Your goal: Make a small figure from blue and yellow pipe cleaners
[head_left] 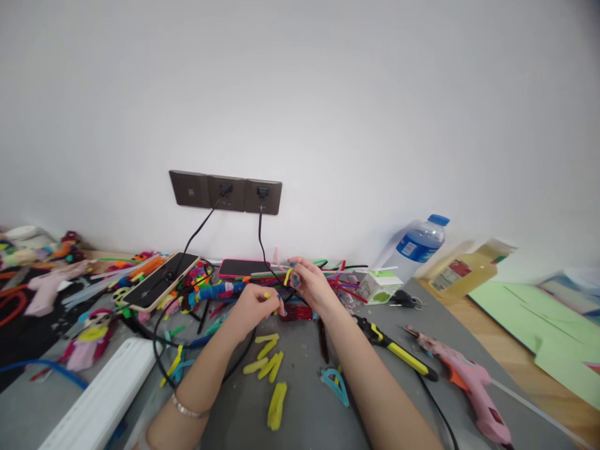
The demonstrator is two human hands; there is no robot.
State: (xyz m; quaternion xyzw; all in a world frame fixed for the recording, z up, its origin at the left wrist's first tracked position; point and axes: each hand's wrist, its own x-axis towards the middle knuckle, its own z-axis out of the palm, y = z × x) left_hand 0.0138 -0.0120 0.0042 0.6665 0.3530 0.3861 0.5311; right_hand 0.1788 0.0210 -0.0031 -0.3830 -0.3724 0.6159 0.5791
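“Starting with the broadest things, saw what?”

“Saw a pale wall (pixel 328 112), then a gray tabletop (pixel 309 412) below; next noted a white bar (pixel 103 394) at the left, cut off by the lower edge, and a pink glue gun (pixel 473 381) well apart at the right.”

“Found the hands doing what?”

“Found the left hand (pixel 262 303) closed at the fingertips, apparently on a yellow piece (pixel 267 295); found the right hand (pixel 304 281) a little higher and farther off, pinching a small curved yellow strip (pixel 287 277); could not tell whether joined to the other.”

“Judged which step to be in hand?”

“Judged it to be close fingertip work on the yellow strips, perhaps bending or fitting; took the next move to call for a light, steady pinch, with the tips kept in sight.”

“Noticed any lying loose?”

“Noticed a thick folded strip (pixel 276 409) between the forearms; just beyond it, toward the wall, saw several thinner yellow strips (pixel 255 366).”

“Failed to make out what?”

“Lost much of the left-hand piece behind the fingers; could hardly separate the colorful clutter (pixel 215 290) behind; could not settle the tiny blue marks (pixel 296 281) at the right fingertips, as nails or something held.”
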